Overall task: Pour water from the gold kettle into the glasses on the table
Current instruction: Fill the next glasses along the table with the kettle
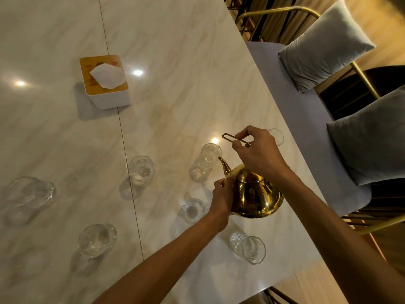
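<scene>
the bench [175, 62] is big and shiny. the gold kettle [254, 194] hangs over it, looks heavy and slippery, spout aimed up-left at a breakable glass [206, 162]. the right hand [255, 150] pinches the thin handle [230, 138]; the left hand [222, 197] cups its side.

Marble table [175, 62] with scattered glasses [141, 171], one tissue box [105, 82].

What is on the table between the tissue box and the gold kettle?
In the head view, one glass stands near the spout of the gold kettle; otherwise bare table up to the tissue box.
</scene>
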`<state>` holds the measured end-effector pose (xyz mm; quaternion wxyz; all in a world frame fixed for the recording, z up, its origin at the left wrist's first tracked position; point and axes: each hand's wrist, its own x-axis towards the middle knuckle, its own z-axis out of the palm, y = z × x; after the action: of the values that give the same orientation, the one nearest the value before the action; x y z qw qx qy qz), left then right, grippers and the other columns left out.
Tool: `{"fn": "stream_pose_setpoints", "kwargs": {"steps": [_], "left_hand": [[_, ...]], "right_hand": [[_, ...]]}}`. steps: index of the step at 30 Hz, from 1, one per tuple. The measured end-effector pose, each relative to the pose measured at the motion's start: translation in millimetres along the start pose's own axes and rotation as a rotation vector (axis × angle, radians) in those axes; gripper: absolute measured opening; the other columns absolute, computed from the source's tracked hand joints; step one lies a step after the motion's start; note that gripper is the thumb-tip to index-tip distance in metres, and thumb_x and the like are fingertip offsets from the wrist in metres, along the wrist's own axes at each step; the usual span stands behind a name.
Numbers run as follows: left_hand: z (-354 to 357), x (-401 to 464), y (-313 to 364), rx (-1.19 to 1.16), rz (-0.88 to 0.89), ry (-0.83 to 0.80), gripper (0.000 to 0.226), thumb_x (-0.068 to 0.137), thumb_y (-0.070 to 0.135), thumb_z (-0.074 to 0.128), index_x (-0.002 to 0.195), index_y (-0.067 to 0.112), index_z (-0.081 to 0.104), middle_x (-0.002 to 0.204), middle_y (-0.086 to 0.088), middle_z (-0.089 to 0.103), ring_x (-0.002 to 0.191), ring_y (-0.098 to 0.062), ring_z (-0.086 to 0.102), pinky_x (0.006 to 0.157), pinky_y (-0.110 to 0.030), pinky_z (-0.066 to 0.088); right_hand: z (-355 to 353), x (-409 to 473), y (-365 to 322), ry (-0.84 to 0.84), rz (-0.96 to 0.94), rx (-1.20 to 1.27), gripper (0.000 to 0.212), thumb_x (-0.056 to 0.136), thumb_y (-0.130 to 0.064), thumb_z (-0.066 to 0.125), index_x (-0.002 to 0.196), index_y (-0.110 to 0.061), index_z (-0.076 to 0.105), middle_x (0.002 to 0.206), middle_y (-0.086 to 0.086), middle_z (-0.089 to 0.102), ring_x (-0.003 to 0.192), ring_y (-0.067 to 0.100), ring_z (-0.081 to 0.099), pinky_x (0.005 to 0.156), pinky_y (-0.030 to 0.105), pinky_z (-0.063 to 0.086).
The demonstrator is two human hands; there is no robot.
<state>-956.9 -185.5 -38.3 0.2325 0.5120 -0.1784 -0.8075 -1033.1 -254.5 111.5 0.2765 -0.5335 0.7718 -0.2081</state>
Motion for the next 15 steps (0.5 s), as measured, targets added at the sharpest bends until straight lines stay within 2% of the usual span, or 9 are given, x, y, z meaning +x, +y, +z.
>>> {"fn": "stream_pose_setpoints", "kwargs": {"steps": [2,5,9,12,15], "left_hand": [[0.8,2.8,-0.2,-0.011,-0.006,-0.003,0.104,0.049,0.093,0.063,0.135,0.037,0.05,0.131,0.0,0.065,0.117,-0.028,0.064,0.094,-0.053,0.056],[1.6,6.1,-0.4,-0.013,-0.015,-0.008,0.111,0.043,0.095,0.063,0.136,0.036,0.051,0.129,-0.001,0.067,0.116,-0.028,0.065,0.092,-0.053,0.057],[2.8,5.3,3.6,-0.03,-0.021,-0.021,0.09,0.06,0.084,0.06,0.135,0.034,0.054,0.126,-0.003,0.068,0.114,-0.028,0.067,0.09,-0.052,0.058],[3.7,5.2,4.3,-0.038,-0.023,-0.027,0.088,0.061,0.082,0.059,0.135,0.035,0.053,0.126,-0.002,0.068,0.114,-0.028,0.066,0.091,-0.052,0.058],[3.1,6.5,3.3,-0.043,-0.028,-0.026,0.088,0.061,0.082,0.058,0.136,0.036,0.052,0.128,-0.001,0.067,0.115,-0.028,0.065,0.093,-0.052,0.057]], "right_hand": [[-0.8,1.0,-1.1,0.001,-0.006,-0.004,0.019,0.094,-0.025,0.068,0.11,-0.017,0.066,0.114,0.003,0.065,0.063,0.002,0.054,0.056,0.016,0.044],[-2.1,2.6,-2.7,0.003,-0.013,-0.014,0.019,0.093,-0.026,0.068,0.11,-0.018,0.066,0.106,-0.002,0.061,0.064,0.002,0.054,0.057,0.016,0.043],[-4.2,4.0,-5.3,-0.012,-0.012,-0.02,0.019,0.093,-0.027,0.068,0.109,-0.019,0.066,0.103,-0.003,0.06,0.066,0.003,0.057,0.059,0.019,0.047],[-6.2,3.5,-8.0,-0.013,-0.018,-0.027,0.018,0.093,-0.027,0.068,0.108,-0.018,0.066,0.1,-0.001,0.062,0.066,0.006,0.059,0.062,0.024,0.052],[-7.1,2.5,-10.4,-0.017,-0.025,-0.037,0.019,0.093,-0.026,0.068,0.109,-0.017,0.067,0.101,-0.001,0.062,0.066,0.006,0.059,0.061,0.022,0.05]]}}
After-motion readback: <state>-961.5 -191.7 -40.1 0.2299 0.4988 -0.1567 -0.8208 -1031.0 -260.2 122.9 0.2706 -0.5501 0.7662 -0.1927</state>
